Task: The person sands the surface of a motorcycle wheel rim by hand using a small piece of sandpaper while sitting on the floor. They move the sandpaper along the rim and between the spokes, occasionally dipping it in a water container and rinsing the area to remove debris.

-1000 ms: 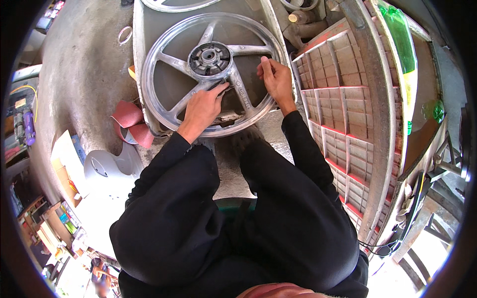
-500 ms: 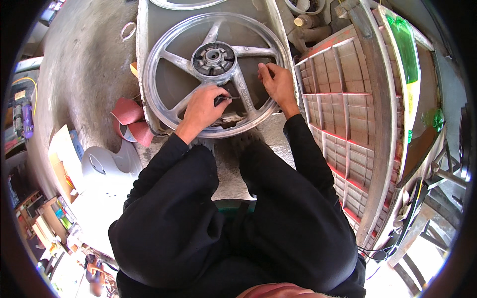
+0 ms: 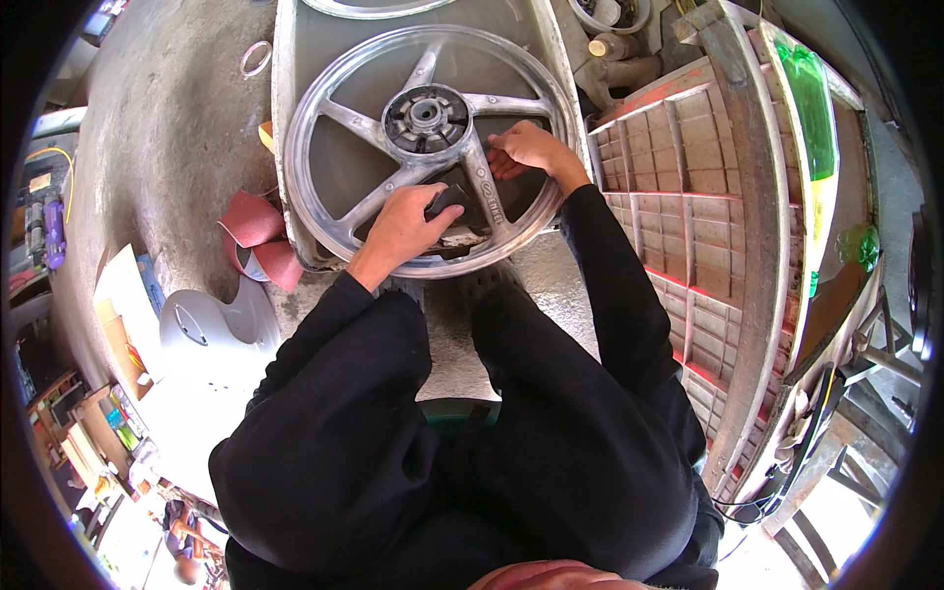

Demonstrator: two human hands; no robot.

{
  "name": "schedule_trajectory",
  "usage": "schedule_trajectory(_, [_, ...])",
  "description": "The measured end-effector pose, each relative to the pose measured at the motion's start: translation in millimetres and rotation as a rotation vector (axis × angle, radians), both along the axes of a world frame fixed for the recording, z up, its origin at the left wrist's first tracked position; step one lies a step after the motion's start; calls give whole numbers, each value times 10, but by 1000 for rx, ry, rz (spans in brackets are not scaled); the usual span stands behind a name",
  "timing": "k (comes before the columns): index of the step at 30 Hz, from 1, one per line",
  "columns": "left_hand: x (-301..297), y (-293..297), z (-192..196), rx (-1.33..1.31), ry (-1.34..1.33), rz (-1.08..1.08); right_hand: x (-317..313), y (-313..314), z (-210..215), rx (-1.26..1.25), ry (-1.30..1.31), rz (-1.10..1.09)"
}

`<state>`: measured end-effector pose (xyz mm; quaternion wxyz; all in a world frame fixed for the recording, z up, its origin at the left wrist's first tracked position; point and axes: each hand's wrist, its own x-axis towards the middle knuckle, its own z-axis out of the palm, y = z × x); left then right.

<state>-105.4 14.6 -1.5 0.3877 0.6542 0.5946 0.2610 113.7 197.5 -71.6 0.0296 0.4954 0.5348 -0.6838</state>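
Note:
A bare-metal spoked motorcycle wheel lies flat across a trough holding murky grey water. Its dark hub faces up. Near the wheel's closest edge, my left hand is closed on a dark piece of sandpaper, pinched by the thumb beside the spoke that points toward me. On that spoke's other side is my right hand, its fingers loosely extended toward the metal with nothing visible in them. Its fingertips are partly shaded, and whether they touch the spoke is unclear.
Another wheel rim shows at the trough's far end. Reddish curled sheets and a silver-grey panel lie on the left. A wooden-framed grid rack stands close on the right. A person appears at lower left.
My right hand has moved left toward the near spoke, its fingers loosening from a pinch. In my left hand, the dark sandpaper shows more fully. The wheel stays in place.

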Motion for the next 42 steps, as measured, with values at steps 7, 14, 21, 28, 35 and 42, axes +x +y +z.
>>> schedule_trajectory(7, [-27, -19, -123, 36, -5, 53, -58, 29, -100, 178, -103, 72])
schedule_trajectory(14, [-79, -74, -134, 76, 21, 47, -108, 223, 890, 4, 82, 56])
schedule_trajectory(21, [-95, -22, -124, 75, 7, 7, -64, 196, 1159, 86, 219, 156])
schedule_trajectory(28, [-76, -3, -181, -46, -205, 174, 38, 135, 370, 107, 80, -66])
schedule_trajectory(35, [-67, -17, -245, -6, -338, 227, -57, -81, 180, 141, -123, 10])
schedule_trajectory(42, [-92, -4, -275, -18, -232, 177, -148, -301, 1165, -86, 316, 196])
